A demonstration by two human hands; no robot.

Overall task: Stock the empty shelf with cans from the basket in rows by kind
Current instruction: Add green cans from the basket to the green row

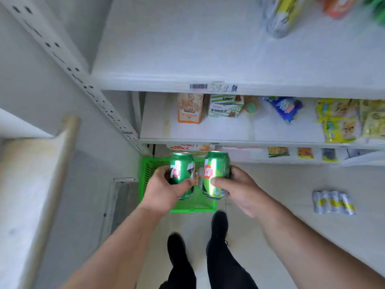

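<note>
Head view, looking down past the shelving to the floor. The left hand point(164, 188) grips a green 7-Up can point(181, 174) around its lower half: the thumb lies curled across the can's front and the fingers wrap behind on its left side, so the hand is closed fully onto the can. The right hand point(237, 188) grips a second green can point(216, 174) with a red round mark on its label; the thumb presses across the front of the lower body, and the fingers curl round the can's right side. Both cans are upright, tilted slightly away from the camera, side by side and just apart, held above the green basket point(145, 174).

The basket stands on the floor against the foot of the shelving, near the left upright point(83, 80). Between the two held cans a small part of further contents shows inside the basket; their kind cannot be told.

The white shelf point(187, 49) at the top of the view is bare across its left and middle, with a barcode label point(198, 86) on its front edge. Blurred packets point(279, 15) stand at its far right corner. The next shelf down point(229, 130) carries snack boxes and bags. A row of silver and yellow cans point(333, 202) lies on the floor to the right of the basket, well apart from it. The person's two black shoes point(218, 224) stand just in front of the basket's near rim.
</note>
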